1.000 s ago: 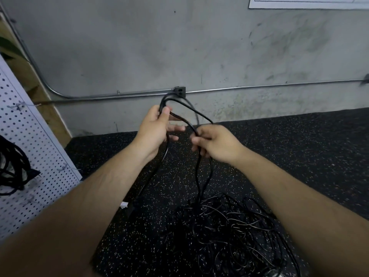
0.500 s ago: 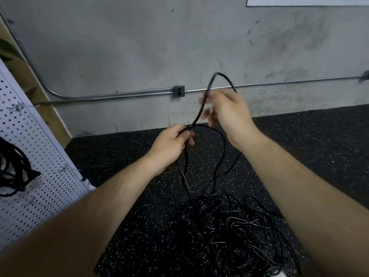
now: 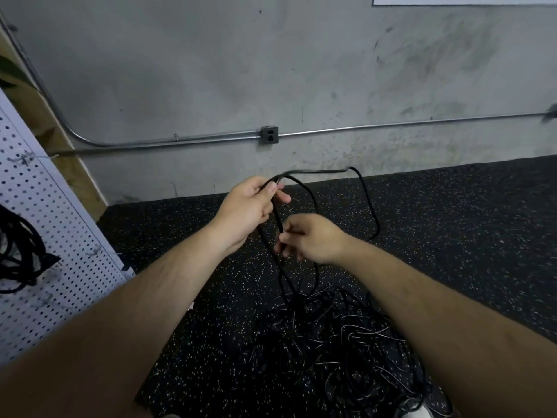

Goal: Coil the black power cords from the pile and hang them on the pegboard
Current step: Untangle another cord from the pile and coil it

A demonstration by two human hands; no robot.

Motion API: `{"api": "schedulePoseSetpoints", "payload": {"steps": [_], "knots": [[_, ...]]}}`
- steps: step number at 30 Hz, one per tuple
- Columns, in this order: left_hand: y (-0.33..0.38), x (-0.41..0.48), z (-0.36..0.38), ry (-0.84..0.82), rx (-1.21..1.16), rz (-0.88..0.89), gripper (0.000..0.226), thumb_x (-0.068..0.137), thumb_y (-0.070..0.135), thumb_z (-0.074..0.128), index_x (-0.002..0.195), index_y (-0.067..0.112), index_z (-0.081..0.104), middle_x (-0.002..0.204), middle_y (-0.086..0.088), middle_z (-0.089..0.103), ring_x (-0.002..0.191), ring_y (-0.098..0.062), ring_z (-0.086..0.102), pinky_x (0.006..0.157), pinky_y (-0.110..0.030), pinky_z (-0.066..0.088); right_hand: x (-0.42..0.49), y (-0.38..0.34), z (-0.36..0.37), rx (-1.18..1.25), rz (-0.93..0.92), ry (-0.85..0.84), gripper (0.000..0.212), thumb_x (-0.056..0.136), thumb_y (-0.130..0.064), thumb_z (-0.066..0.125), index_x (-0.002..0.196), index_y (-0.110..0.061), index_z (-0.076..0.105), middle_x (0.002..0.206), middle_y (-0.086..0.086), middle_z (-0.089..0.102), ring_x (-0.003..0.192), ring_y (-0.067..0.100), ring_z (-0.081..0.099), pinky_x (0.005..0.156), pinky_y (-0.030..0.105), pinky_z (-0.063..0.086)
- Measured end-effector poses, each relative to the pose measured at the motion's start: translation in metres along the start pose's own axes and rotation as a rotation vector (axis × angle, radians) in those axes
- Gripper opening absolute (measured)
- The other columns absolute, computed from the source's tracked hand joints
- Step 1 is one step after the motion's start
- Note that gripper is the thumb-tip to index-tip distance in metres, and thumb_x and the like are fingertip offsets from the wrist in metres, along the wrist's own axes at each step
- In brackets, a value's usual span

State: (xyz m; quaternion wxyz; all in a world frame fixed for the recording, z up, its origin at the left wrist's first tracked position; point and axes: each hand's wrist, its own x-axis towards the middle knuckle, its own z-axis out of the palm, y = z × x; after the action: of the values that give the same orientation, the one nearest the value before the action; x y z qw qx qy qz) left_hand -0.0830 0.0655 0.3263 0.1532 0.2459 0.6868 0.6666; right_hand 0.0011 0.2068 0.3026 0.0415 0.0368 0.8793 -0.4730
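Left hand (image 3: 247,211) and right hand (image 3: 313,238) both grip one cord (image 3: 366,200) mid-coil; pile (image 3: 337,351) mostly left, one bundle (image 3: 18,254) on left pegboard (image 3: 69,224).

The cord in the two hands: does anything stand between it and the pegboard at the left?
Nothing visible does: only floor lies between the cord and the pegboard. However, the cord runs down into the pile, which may hold it back.

We hold a black power cord (image 3: 366,200) up in our left hand (image 3: 250,206). Our right hand (image 3: 313,238) pinches it just below. The pile (image 3: 331,342) lies under our hands, and the pegboard (image 3: 75,236) stands left.
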Motion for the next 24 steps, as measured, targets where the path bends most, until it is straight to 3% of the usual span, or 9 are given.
{"api": "schedulePoseSetpoints", "payload": {"steps": [3,5,8,11,13,15,17,21,24], "knots": [[-0.010,0.001,-0.005,0.006,0.044,0.002,0.019,0.107,0.018,0.049,0.113,0.019,0.067,0.092,-0.006,0.066,0.058,-0.007,0.039,0.053,-0.022,0.034,-0.001,-0.025,-0.024,0.010,-0.080,0.302,0.017,0.105,-0.016,0.053,0.093,-0.012,0.063,0.089,0.003,0.075,0.059,0.005,0.063,0.057,0.028,0.053],[-0.018,-0.006,0.000,-0.090,0.128,-0.036,0.018,0.106,0.018,0.051,0.115,0.023,0.065,0.089,-0.002,0.068,0.061,-0.008,0.044,0.055,-0.023,0.037,-0.003,-0.048,-0.041,0.271,-0.138,0.443,0.018,0.106,-0.012,0.050,0.097,-0.002,0.063,0.086,0.007,0.073,0.061,0.012,0.061,0.058,0.028,0.055],[-0.027,-0.018,0.020,-0.222,0.256,-0.089,0.017,0.106,0.017,0.050,0.118,0.021,0.061,0.106,0.000,0.076,0.060,-0.006,0.044,0.057,-0.023,0.037,-0.008,-0.075,-0.057,0.585,-0.253,0.520,0.018,0.106,-0.007,0.048,0.096,-0.003,0.063,0.085,0.008,0.070,0.064,0.011,0.059,0.060,0.026,0.054],[-0.019,-0.014,0.022,-0.089,0.174,-0.076,0.016,0.106,0.012,0.050,0.106,0.016,0.065,0.082,0.006,0.074,0.058,-0.008,0.042,0.056,-0.025,0.032,-0.012,-0.075,-0.062,0.756,-0.275,0.533,0.015,0.105,-0.008,0.049,0.104,-0.002,0.063,0.095,0.013,0.072,0.069,0.015,0.066,0.061,0.029,0.055],[-0.009,-0.007,0.016,-0.011,0.058,-0.041,0.017,0.106,0.010,0.049,0.102,0.015,0.065,0.072,0.008,0.069,0.056,-0.006,0.040,0.053,-0.020,0.032,-0.016,-0.053,-0.057,0.604,-0.127,0.478,0.011,0.102,-0.009,0.055,0.107,-0.005,0.063,0.096,0.011,0.074,0.067,0.015,0.069,0.064,0.034,0.057],[0.000,-0.002,0.013,-0.005,-0.047,0.009,0.018,0.106,0.009,0.048,0.101,0.014,0.064,0.070,0.009,0.065,0.056,-0.006,0.038,0.049,-0.015,0.032,-0.021,-0.021,-0.036,0.129,0.053,0.205,0.019,0.096,-0.014,0.063,0.115,-0.014,0.064,0.095,-0.001,0.075,0.067,0.012,0.068,0.071,0.037,0.059],[0.003,-0.001,0.015,-0.015,-0.076,0.022,0.018,0.106,0.009,0.048,0.102,0.013,0.064,0.073,0.007,0.065,0.056,-0.007,0.036,0.048,-0.013,0.035,-0.020,0.002,-0.012,-0.081,0.155,-0.085,0.034,0.097,-0.018,0.066,0.129,-0.017,0.058,0.109,-0.009,0.068,0.077,0.012,0.069,0.068,0.031,0.059],[-0.003,-0.002,0.019,-0.037,-0.065,-0.010,0.017,0.107,0.011,0.049,0.106,0.011,0.065,0.078,0.005,0.070,0.054,-0.007,0.036,0.048,-0.013,0.037,-0.008,0.001,-0.007,-0.044,0.046,0.069,0.003,0.100,-0.018,0.061,0.102,-0.019,0.064,0.084,0.001,0.065,0.063,0.009,0.057,0.057,0.021,0.049],[-0.002,-0.002,0.018,-0.027,-0.098,-0.008,0.017,0.106,0.010,0.049,0.105,0.010,0.066,0.075,0.005,0.067,0.055,-0.006,0.036,0.048,-0.013,0.036,-0.004,-0.003,-0.015,-0.008,0.054,0.019,0.018,0.097,-0.017,0.067,0.114,-0.017,0.062,0.095,0.004,0.069,0.064,0.005,0.059,0.056,0.019,0.048]]}}
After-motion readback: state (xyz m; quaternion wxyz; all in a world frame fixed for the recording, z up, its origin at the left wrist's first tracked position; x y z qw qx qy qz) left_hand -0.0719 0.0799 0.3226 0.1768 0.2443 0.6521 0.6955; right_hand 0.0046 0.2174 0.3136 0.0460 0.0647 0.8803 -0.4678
